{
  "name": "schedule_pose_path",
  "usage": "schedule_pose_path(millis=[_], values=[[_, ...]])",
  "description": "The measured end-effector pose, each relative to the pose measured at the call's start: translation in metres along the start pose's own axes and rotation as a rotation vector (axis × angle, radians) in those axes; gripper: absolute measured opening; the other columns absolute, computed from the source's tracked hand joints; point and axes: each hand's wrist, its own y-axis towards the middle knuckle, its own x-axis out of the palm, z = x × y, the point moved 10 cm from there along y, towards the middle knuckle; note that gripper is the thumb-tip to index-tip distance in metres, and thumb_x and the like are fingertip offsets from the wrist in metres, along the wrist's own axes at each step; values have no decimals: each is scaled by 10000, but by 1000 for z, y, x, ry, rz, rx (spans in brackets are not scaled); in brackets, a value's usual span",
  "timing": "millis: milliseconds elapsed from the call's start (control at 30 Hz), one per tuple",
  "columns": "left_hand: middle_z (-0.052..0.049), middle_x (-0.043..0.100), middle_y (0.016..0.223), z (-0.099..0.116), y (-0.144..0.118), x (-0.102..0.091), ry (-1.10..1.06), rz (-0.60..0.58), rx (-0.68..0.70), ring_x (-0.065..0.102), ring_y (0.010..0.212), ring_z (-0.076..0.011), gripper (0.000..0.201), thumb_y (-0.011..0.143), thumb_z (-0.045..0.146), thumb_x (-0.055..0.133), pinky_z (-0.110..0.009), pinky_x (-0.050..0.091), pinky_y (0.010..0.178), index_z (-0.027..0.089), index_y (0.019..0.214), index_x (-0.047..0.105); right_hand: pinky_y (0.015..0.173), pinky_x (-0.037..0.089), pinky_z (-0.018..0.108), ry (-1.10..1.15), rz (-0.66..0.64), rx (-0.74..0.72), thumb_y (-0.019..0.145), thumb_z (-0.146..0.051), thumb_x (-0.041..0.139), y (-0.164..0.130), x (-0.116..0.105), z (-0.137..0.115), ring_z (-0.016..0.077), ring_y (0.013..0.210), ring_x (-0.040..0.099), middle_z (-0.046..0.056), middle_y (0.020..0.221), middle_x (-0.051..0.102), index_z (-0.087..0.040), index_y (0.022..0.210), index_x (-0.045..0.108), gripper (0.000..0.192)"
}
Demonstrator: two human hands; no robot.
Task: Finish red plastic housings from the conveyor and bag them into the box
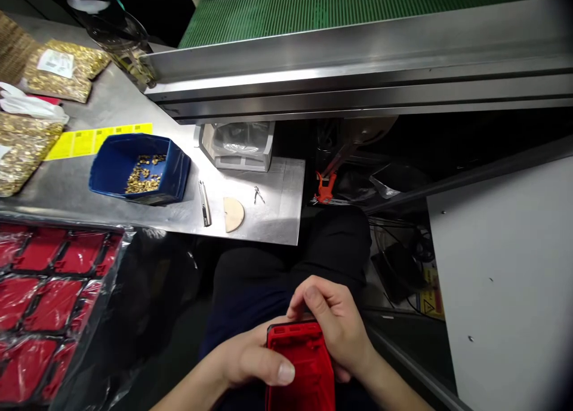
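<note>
Holding the red plastic housing (299, 363) over your lap, your left hand (250, 360) and right hand (338, 327) grip its stiff, light, probably slippery top corners.

Steel worktable (268, 220) below green conveyor (340, 5)
</note>
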Motion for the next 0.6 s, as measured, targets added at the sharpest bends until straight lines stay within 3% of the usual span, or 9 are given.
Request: schedule_pose_path(millis=[100, 300, 467, 533, 600], values=[[-187, 719, 1280, -3, 0, -1, -47, -3, 9, 657, 1217, -392, 725, 706, 430, 726, -435, 506, 1027, 64, 1329, 657, 639, 509, 244, -28, -22, -14, 1035, -452, 526, 0, 4, -1, 146, 666, 650, 20, 717, 695, -184, 789, 697, 402], [-177, 763, 1146, -5, 0, -5, -134, 24, 42, 732, 1048, -337, 652, 721, 342, 739, -362, 562, 864, 91, 1314, 640, 582, 430, 234, -120, 217, -70, 1052, -433, 482, -9, -17, -1, 116, 601, 544, -13, 639, 570, -196, 704, 602, 438], [-158, 770, 1113, -7, 2, -5, -140, 9, 24, 739, 1028, -282, 530, 710, 299, 705, -297, 547, 878, 80, 1192, 710, 671, 523, 272, -61, 59, -51, 1044, -418, 503, -11, -7, 4, 171, 707, 685, 37, 770, 732, -203, 863, 737, 365], [-155, 768, 1125, -7, 3, -6, -130, 19, 9, 736, 1033, -291, 551, 710, 304, 698, -313, 542, 884, 86, 1216, 695, 637, 491, 265, -106, 129, -91, 1037, -408, 515, -12, -15, 1, 153, 650, 642, 21, 699, 686, -201, 770, 703, 387], [-161, 764, 1143, -5, 4, -6, -121, 33, 5, 729, 1045, -310, 596, 706, 322, 697, -336, 539, 882, 97, 1257, 666, 587, 433, 259, -148, 291, -140, 1040, -407, 496, -15, -32, -3, 131, 595, 557, -2, 632, 581, -202, 664, 602, 441]])
